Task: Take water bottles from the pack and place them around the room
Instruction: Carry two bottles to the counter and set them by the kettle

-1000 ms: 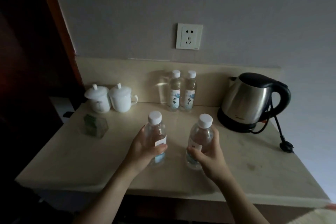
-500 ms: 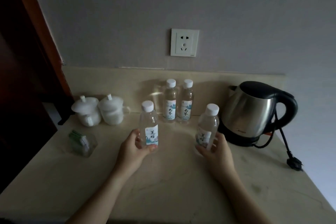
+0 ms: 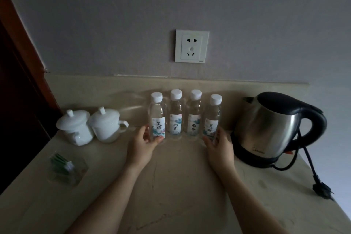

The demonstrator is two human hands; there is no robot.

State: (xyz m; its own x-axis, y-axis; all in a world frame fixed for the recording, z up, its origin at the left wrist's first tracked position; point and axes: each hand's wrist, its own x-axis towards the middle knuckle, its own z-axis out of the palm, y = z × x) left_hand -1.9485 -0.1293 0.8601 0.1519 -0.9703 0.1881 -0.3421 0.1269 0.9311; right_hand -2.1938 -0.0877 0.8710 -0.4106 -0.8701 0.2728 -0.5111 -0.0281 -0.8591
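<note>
Several clear water bottles with white caps stand in a row at the back of the beige counter point(image 3: 171, 186). My left hand point(image 3: 141, 145) grips the base of the leftmost bottle point(image 3: 157, 118), thumb across its label. My right hand point(image 3: 220, 147) holds the base of the rightmost bottle point(image 3: 212, 118). Between them stand two more bottles point(image 3: 175, 116) point(image 3: 194, 115), close to the backsplash and untouched. All stand upright on the counter. No pack is in view.
A steel kettle point(image 3: 273, 129) with black handle stands right of the bottles, its cord and plug point(image 3: 322, 191) trailing right. Two lidded white cups point(image 3: 76, 128) point(image 3: 105, 125) stand at left. A clear packet point(image 3: 65, 167) with green items lies front left. A wall socket point(image 3: 191, 46) is above.
Both hands carried their bottles from the front of the counter to the back and set them at either end of the two standing bottles. The camera came closer.
</note>
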